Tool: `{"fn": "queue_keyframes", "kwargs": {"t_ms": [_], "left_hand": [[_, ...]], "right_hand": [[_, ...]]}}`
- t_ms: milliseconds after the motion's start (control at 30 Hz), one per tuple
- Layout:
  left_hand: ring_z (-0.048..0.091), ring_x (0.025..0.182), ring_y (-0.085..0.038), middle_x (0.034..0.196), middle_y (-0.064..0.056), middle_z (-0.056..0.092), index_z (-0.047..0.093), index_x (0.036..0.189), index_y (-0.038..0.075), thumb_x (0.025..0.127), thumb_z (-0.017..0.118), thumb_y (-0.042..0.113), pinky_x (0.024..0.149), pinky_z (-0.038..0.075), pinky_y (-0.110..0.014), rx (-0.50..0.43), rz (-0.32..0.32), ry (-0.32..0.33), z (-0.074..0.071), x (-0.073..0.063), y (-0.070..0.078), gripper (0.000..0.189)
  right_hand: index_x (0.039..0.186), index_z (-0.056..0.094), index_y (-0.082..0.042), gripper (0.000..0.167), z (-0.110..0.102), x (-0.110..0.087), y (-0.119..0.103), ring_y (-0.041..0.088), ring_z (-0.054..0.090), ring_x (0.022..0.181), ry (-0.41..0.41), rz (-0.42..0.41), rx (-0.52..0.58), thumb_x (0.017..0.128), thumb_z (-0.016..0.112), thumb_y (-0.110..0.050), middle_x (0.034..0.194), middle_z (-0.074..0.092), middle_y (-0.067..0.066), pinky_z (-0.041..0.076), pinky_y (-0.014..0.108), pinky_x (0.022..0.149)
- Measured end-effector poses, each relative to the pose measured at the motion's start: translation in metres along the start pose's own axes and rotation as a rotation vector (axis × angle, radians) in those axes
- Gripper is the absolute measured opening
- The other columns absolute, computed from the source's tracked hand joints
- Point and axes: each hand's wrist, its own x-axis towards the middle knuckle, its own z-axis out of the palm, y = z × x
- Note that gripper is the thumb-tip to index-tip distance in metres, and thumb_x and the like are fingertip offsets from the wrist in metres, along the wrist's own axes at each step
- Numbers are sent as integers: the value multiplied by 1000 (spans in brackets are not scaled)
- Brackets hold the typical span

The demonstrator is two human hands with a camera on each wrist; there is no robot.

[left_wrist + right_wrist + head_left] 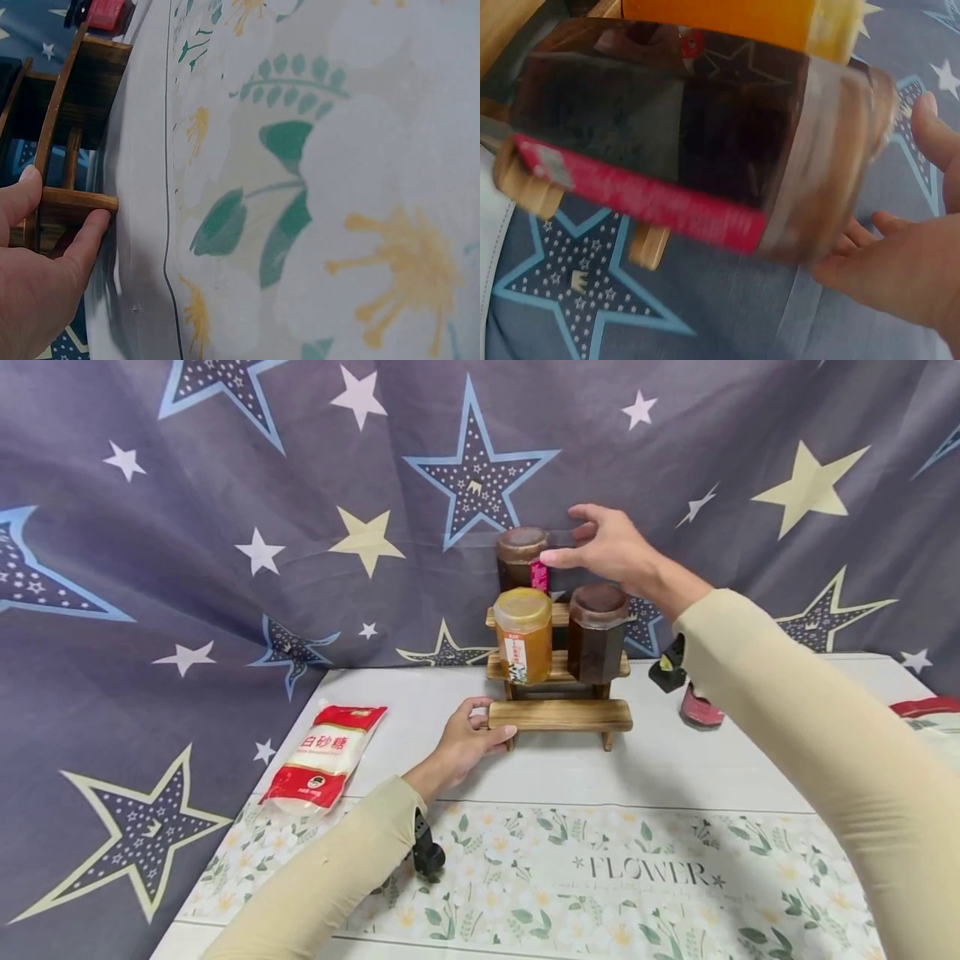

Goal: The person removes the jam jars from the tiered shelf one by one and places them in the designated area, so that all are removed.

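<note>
A three-step wooden rack (562, 716) stands toward the back of the table. My left hand (465, 743) grips the left end of its lowest step, thumb in front; the left wrist view shows thumb and fingers on either side of the wood (79, 199). A dark jar (517, 568) with a pink label sits on the top step. On the middle step, an amber jar (523, 639) stands left of another dark jar (597, 635), which fills much of the right wrist view (682, 127). My right hand (611, 547), fingers apart, hovers beside the top jar, its thumb tip at the label.
A red-and-white bag of white sugar (322, 756) lies at the left of the table. Right of the rack sits a small dark red object (701, 708), partly behind my right sleeve. Another red-and-white package (930, 714) is at the right edge. A star-printed cloth (450, 410) hangs behind.
</note>
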Motion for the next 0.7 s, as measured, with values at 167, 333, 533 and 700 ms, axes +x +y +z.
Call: {"fn": "queue_keyframes", "kwargs": {"t_ms": [167,333,533,700], "left_hand": [[65,86,-22,115,-24,58,40,135,5,86,69,-3,89,57,-45,-7,-4,-7,0,-3,0,58],[65,91,-26,117,-24,58,40,135,5,87,69,-3,90,56,-46,0,-15,-14,0,-7,0,57],[62,102,-39,116,-24,59,39,136,5,86,69,-2,90,56,-47,6,-15,-19,-2,-7,1,58],[64,98,-35,116,-24,59,40,135,5,86,69,-2,89,56,-46,7,-13,-24,-4,-8,2,58]], "right_hand": [[153,22,-11,93,16,10,-9,29,43,130,-28,10,-43,82,76,-38,145,41,18,40,41,110],[150,28,-5,88,28,16,-9,26,50,121,-75,10,-27,82,77,-34,136,51,16,43,36,107],[139,41,-3,75,38,15,-13,24,52,109,-50,-10,-52,82,77,-37,127,54,14,47,34,97],[135,43,-2,76,43,16,-18,25,51,109,23,10,-103,80,77,-42,126,54,14,47,35,96]]}}
